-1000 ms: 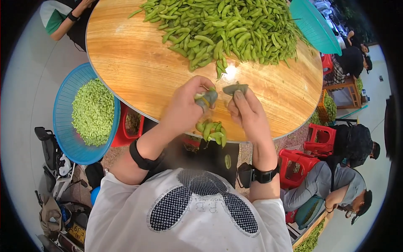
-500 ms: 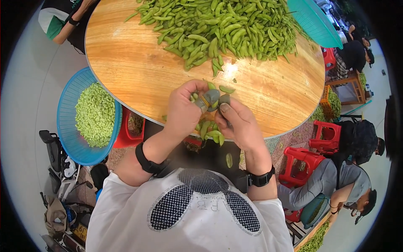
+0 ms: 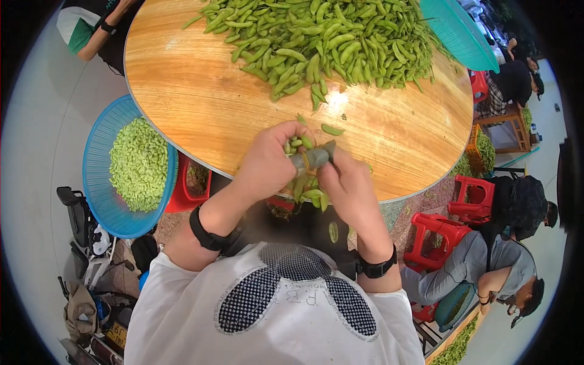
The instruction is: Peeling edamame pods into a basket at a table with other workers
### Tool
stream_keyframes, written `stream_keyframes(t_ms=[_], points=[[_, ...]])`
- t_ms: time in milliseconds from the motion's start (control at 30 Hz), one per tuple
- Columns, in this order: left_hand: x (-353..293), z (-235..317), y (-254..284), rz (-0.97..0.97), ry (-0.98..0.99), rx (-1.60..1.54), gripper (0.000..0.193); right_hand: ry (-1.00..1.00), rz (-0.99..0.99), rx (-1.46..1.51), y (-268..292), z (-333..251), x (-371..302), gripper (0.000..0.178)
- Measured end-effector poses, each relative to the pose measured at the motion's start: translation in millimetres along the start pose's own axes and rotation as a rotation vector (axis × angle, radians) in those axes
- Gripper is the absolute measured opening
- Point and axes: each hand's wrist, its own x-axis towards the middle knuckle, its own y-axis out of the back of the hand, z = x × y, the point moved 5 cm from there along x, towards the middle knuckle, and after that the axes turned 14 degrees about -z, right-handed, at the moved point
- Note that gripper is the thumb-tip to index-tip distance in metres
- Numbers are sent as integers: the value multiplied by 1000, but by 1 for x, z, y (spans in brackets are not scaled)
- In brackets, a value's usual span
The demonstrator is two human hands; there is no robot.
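Note:
My left hand is curled around several shelled green soybeans, which show between its fingers. A grey thumb cover with a tan band around it points from this hand toward the right one. My right hand is closed, its fingertips meeting the left thumb's cover; what it pinches, if anything, is hidden. Another grey tip shows by its fingers. Below both hands, green pods gather at the table's near edge. One loose pod lies just beyond the hands.
A large heap of soybean pods covers the far part of the round wooden table. A teal basket leans at its right. Lower left stands a blue basket of shelled beans. Red stools and seated people are at right.
My right hand has turned and dropped slightly, and the two thumbs have come together. The pod piece seen between them no longer shows. More beans are visible in my left hand.

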Motion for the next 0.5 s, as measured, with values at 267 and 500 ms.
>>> stream_keyframes(t_ms=[267, 500], points=[[3, -8, -2, -114, -1, -307, 15, -44, -146, 637, -10, 23, 6, 13], [5, -14, -7, -44, -14, -780, 31, 4, 3, 259, -6, 13, 5, 17]])
